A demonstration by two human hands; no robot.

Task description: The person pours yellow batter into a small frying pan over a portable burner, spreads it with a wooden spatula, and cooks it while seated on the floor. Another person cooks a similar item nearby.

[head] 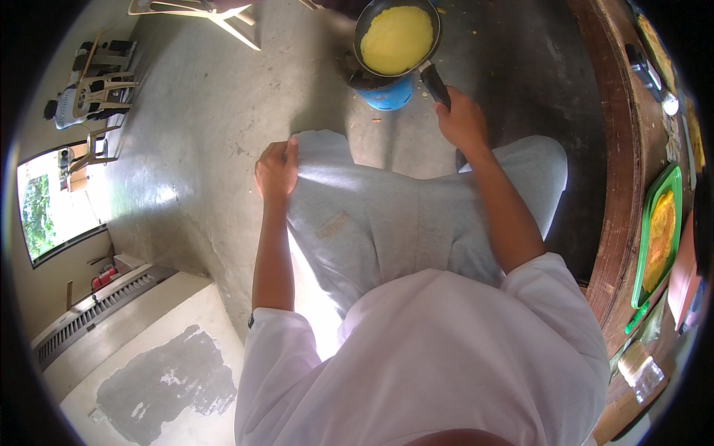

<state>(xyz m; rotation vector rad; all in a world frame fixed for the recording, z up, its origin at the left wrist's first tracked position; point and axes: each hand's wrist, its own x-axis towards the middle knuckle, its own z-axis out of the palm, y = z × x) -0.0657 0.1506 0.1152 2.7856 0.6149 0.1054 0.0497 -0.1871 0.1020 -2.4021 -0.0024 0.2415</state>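
Note:
My right hand (462, 120) grips the black handle of a frying pan (437, 39) at the top of the view. A flat, round yellow pancake or crepe (397, 40) covers most of the pan's bottom. Under the pan, a blue round stove (387, 96) with a dark top stands on the floor; whether the pan touches it I cannot tell. My left hand (277, 167) rests on the knee of my grey trousers (390, 217) and holds nothing, its thumb near the fingers.
Along the right runs a brown wooden table (616, 167) with a green tray (641, 267) bearing a flat yellow-brown food, and a clear plastic container (647, 379). Plastic chairs (103, 92) and a seated person (66, 106) are far left. Another chair's legs (237, 25) reach in at the top.

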